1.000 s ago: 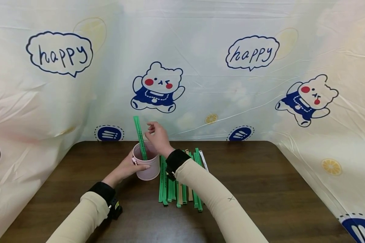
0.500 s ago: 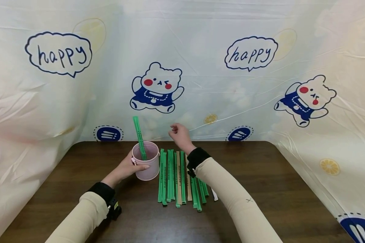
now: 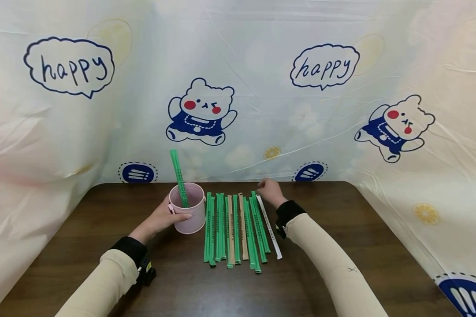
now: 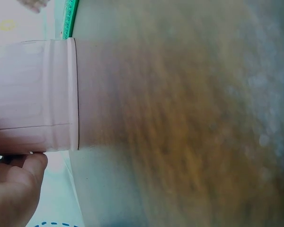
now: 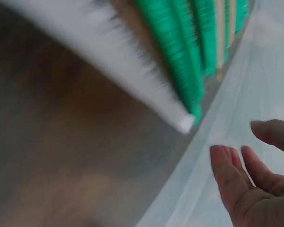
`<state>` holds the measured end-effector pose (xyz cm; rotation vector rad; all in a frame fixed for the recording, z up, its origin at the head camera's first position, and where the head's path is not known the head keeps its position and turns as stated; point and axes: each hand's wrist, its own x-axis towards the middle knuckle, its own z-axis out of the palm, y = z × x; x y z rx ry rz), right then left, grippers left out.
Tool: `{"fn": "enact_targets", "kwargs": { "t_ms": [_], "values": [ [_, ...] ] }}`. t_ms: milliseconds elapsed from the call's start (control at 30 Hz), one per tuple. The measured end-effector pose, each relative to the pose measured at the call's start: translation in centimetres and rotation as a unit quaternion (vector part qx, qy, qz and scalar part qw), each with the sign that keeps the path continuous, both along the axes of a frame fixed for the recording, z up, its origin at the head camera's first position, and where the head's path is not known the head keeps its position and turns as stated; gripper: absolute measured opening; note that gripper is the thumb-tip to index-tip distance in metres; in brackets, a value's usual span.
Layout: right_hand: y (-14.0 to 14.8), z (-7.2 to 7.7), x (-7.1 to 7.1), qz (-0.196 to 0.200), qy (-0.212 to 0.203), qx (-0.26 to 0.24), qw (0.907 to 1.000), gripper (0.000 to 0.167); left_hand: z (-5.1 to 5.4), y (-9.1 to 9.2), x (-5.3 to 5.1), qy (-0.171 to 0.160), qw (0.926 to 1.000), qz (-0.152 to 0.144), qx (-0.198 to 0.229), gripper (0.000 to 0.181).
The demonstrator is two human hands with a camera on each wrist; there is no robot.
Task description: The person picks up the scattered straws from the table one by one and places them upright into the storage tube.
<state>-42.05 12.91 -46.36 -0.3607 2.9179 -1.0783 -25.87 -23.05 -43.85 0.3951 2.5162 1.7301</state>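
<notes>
A pink pail (image 3: 193, 223) stands upright on a dark wood-grain table (image 3: 381, 246), left of centre, its round mouth facing up. Inside it is a narrow green stick (image 3: 177, 172) with printing along its length; the stick leans to the left against the rim, its lower end inside the pail and its upper part rising well above it. The left hand (image 3: 160, 219) grips the pail from the left side, thumb laid across the front of the wall and fingers around the far side, partly hidden by it. Just beside the pail, to its right, a row of similar sticks lies on the table, roughly parallel: mostly green sticks (image 3: 209, 229), with tan sticks (image 3: 231, 231) among them and a single white stick (image 3: 269, 226) at the right end, slanting. The right hand (image 3: 272, 192) hovers near the far end of the white stick, apart from it; in the right wrist view its fingers are bent and hold nothing, with a moderate gap between thumb and fingertips. Each wrist bears a black band (image 3: 130, 250) below a cream sleeve (image 3: 99, 281). Behind the table hangs a pale cloth (image 3: 262, 110) printed with bears and the word "happy".
</notes>
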Motion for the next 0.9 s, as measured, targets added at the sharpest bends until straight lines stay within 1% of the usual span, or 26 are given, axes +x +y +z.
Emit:
{"fn": "enact_targets", "kwargs": {
  "t_ms": [33,67,133,167,267,300,333,367,433,500,600,733,900],
  "values": [
    [-0.2,1.8,2.1,-0.012,-0.023,0.013,0.9996,0.034,0.0,0.0,0.0,0.0,1.0,0.0,-0.001,0.096],
    [-0.3,3.4,4.2,-0.015,-0.027,0.019,0.9993,0.033,0.1,-0.1,0.0,0.0,1.0,0.0,-0.002,0.096],
    [-0.1,4.6,6.0,-0.024,-0.049,0.022,0.9983,0.029,0.1,-0.1,0.0,-0.003,1.0,0.0,-0.004,0.097],
    [0.1,4.8,6.5,-0.029,-0.063,0.023,0.9973,0.027,0.1,-0.1,0.0,-0.005,1.0,0.0,-0.005,0.097],
    [0.6,4.4,6.6,-0.04,-0.089,0.012,0.9952,0.02,0.1,-0.1,-0.1,-0.008,0.9999,0.0,-0.007,0.097],
    [0.9,3.6,6.0,-0.042,-0.098,0.009,0.9942,0.012,0.1,-0.1,-0.1,-0.008,0.9999,-0.001,-0.006,0.097],
    [0.9,3.6,6.0,-0.041,-0.104,0.006,0.9936,0.007,0.1,-0.1,-0.1,-0.008,1.0,-0.001,-0.006,0.097],
    [0.9,3.5,6.1,-0.04,-0.108,0.006,0.9933,0.011,0.1,-0.1,-0.2,-0.007,1.0,-0.002,-0.005,0.097],
    [0.9,3.4,6.1,-0.034,-0.113,0.004,0.993,0.031,0.1,-0.1,-0.1,-0.006,1.0,-0.002,-0.004,0.097],
    [0.8,3.4,6.2,-0.026,-0.118,0.005,0.9927,0.045,0.2,-0.1,-0.1,-0.007,1.0,-0.002,-0.003,0.097],
    [0.6,3.5,6.3,-0.02,-0.115,0.007,0.9932,0.05,0.3,-0.1,-0.1,-0.009,0.9999,-0.001,-0.006,0.097],
    [0.3,3.3,6.3,-0.012,-0.103,0.022,0.9943,0.05,0.4,-0.1,0.0,-0.013,0.9999,0.001,-0.009,0.098],
    [0.3,2.8,6.3,-0.002,-0.096,0.046,0.9943,0.055,0.2,-0.1,-0.1,-0.012,0.9999,0.002,-0.008,0.097]
  ]
}}
